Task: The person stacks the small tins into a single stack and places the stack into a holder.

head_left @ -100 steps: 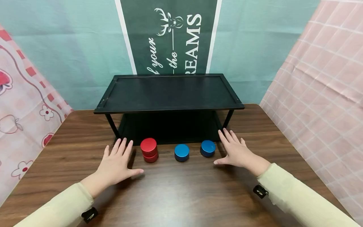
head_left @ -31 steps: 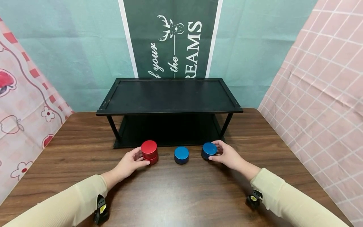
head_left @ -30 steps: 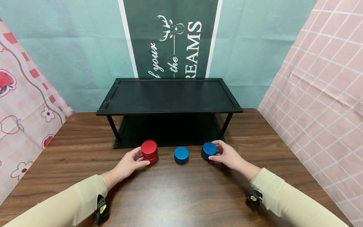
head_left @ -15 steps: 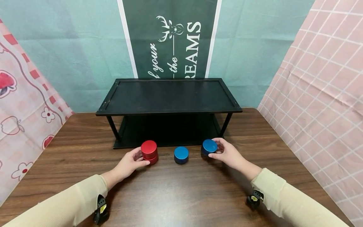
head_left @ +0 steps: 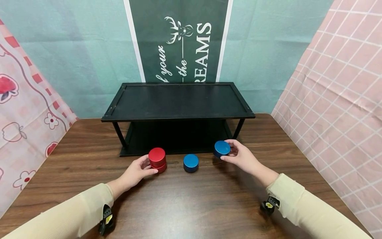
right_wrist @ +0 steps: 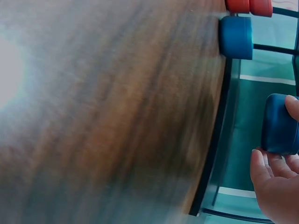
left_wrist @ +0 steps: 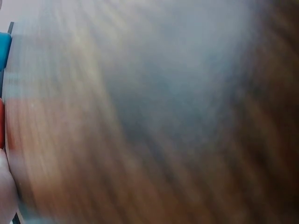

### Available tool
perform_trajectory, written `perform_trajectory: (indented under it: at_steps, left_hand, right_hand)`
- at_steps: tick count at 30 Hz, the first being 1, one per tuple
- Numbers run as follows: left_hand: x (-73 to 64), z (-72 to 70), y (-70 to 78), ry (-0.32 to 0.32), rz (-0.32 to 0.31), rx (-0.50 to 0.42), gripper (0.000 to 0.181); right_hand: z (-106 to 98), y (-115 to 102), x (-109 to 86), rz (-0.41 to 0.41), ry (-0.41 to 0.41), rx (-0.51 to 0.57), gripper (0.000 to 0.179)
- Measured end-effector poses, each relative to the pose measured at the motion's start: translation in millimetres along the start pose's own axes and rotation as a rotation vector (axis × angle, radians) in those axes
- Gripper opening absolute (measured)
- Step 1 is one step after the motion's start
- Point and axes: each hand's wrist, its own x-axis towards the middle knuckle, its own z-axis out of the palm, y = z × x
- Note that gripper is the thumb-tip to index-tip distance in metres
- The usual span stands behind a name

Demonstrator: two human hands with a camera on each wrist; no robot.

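My right grip (head_left: pixel 243 159) pinches a blue cylinder (head_left: pixel 222 148) between thumb and fingers — raised off the worktop (head_left: pixel 185 202), near the right front of the black rack (head_left: pixel 179 101). My left grip (head_left: pixel 135 173) curls round the red stack (head_left: pixel 157 160), two cylinders standing on the worktop. Between — apart from both — stands the other blue cylinder (head_left: pixel 191 163).

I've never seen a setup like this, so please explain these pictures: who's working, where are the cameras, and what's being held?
There's no machine: a person works bare-handed. The wide picture comes from a camera on the head; the other two from wrist cameras, the left one mostly blur. On the wooden table stand a black rack, two stacked red cylinders and one blue cylinder. The left hand grips the red cylinders; the right hand holds a second blue cylinder, raised off the table.
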Motion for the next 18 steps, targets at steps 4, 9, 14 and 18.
perform_trajectory:
  at_steps: [4,9,14,18]
  left_hand:
    - [0.1,-0.2,0.3,0.002,-0.001,-0.005,0.059]
    - [0.0,-0.7,-0.5,-0.004,-0.005,-0.007,0.06]
    - [-0.1,-0.9,-1.0,-0.003,-0.008,-0.009,0.06]
    - [0.3,-0.5,-0.7,0.0,-0.01,-0.01,0.06]
  right_hand:
    - [-3.3,-3.7,2.1,-0.008,-0.002,0.001,0.056]
    - [-6.7,-9.2,3.9,-0.013,0.001,-0.014,0.057]
    - [-8.2,-16.2,5.8,-0.026,0.003,-0.024,0.057]
    - [-8.7,-20.6,6.5,-0.034,-0.001,-0.028,0.057]
